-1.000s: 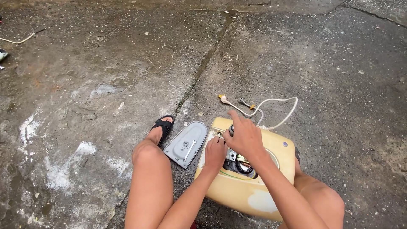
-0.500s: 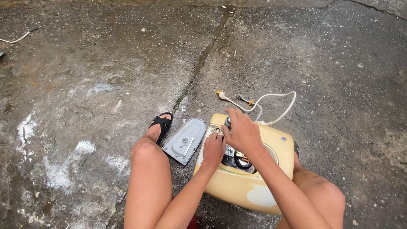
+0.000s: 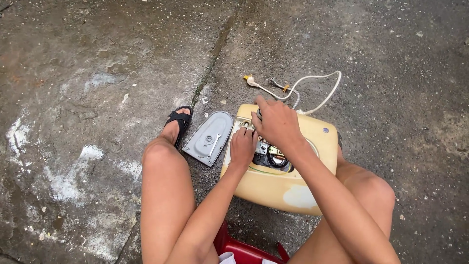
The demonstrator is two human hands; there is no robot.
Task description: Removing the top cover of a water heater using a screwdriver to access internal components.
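A person sits low over a yellow machine that lies on the ground between the person's knees. A grey cover is already off and lies flat on the ground just to the left of the machine, beside the person's foot in a black sandal. Where the cover sat there is now a hole, and dark metal parts show inside it. So the opening-up part looks done, and the work on the inside parts looks like it is in the middle. The left hand rests at the left edge of the hole with its fingers curled down; it cannot be seen if it holds anything. The right hand reaches over the top of the hole with fingers bent, and seems to pinch something small and dark at the top edge, but it is too small to be sure. A white cord with a plug runs out behind the machine and lies loose. The ground is rough grey concrete, wet-looking, with a long crack and white patches. A red stool peeks out under the person. It is outdoors.
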